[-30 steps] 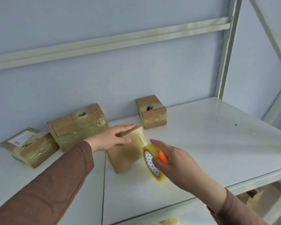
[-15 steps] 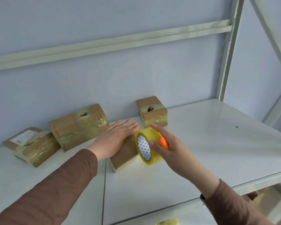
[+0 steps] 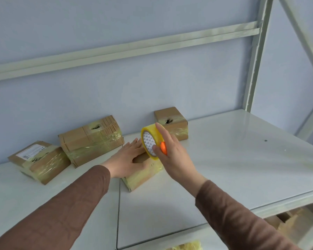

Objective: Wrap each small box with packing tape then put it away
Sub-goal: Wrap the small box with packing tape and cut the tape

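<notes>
My left hand (image 3: 126,159) lies flat on the box (image 3: 143,173), fingers straight, pressing it down so it can't slide on the shelf (image 3: 242,159) while I pull tape. My right hand (image 3: 172,154) grips the tape roll (image 3: 149,141) above the box's far end, thumb at the core and fingers over the rim by the orange cutter (image 3: 163,148). I hold the roll upright so the strip feeds in line with the box. The front face already shows shiny tape (how many turns, can't tell). Three taped boxes sit along the wall: one far left (image 3: 40,161), one beside it (image 3: 92,139), one behind the roll (image 3: 173,121). My guess is that's the put-away spot.
</notes>
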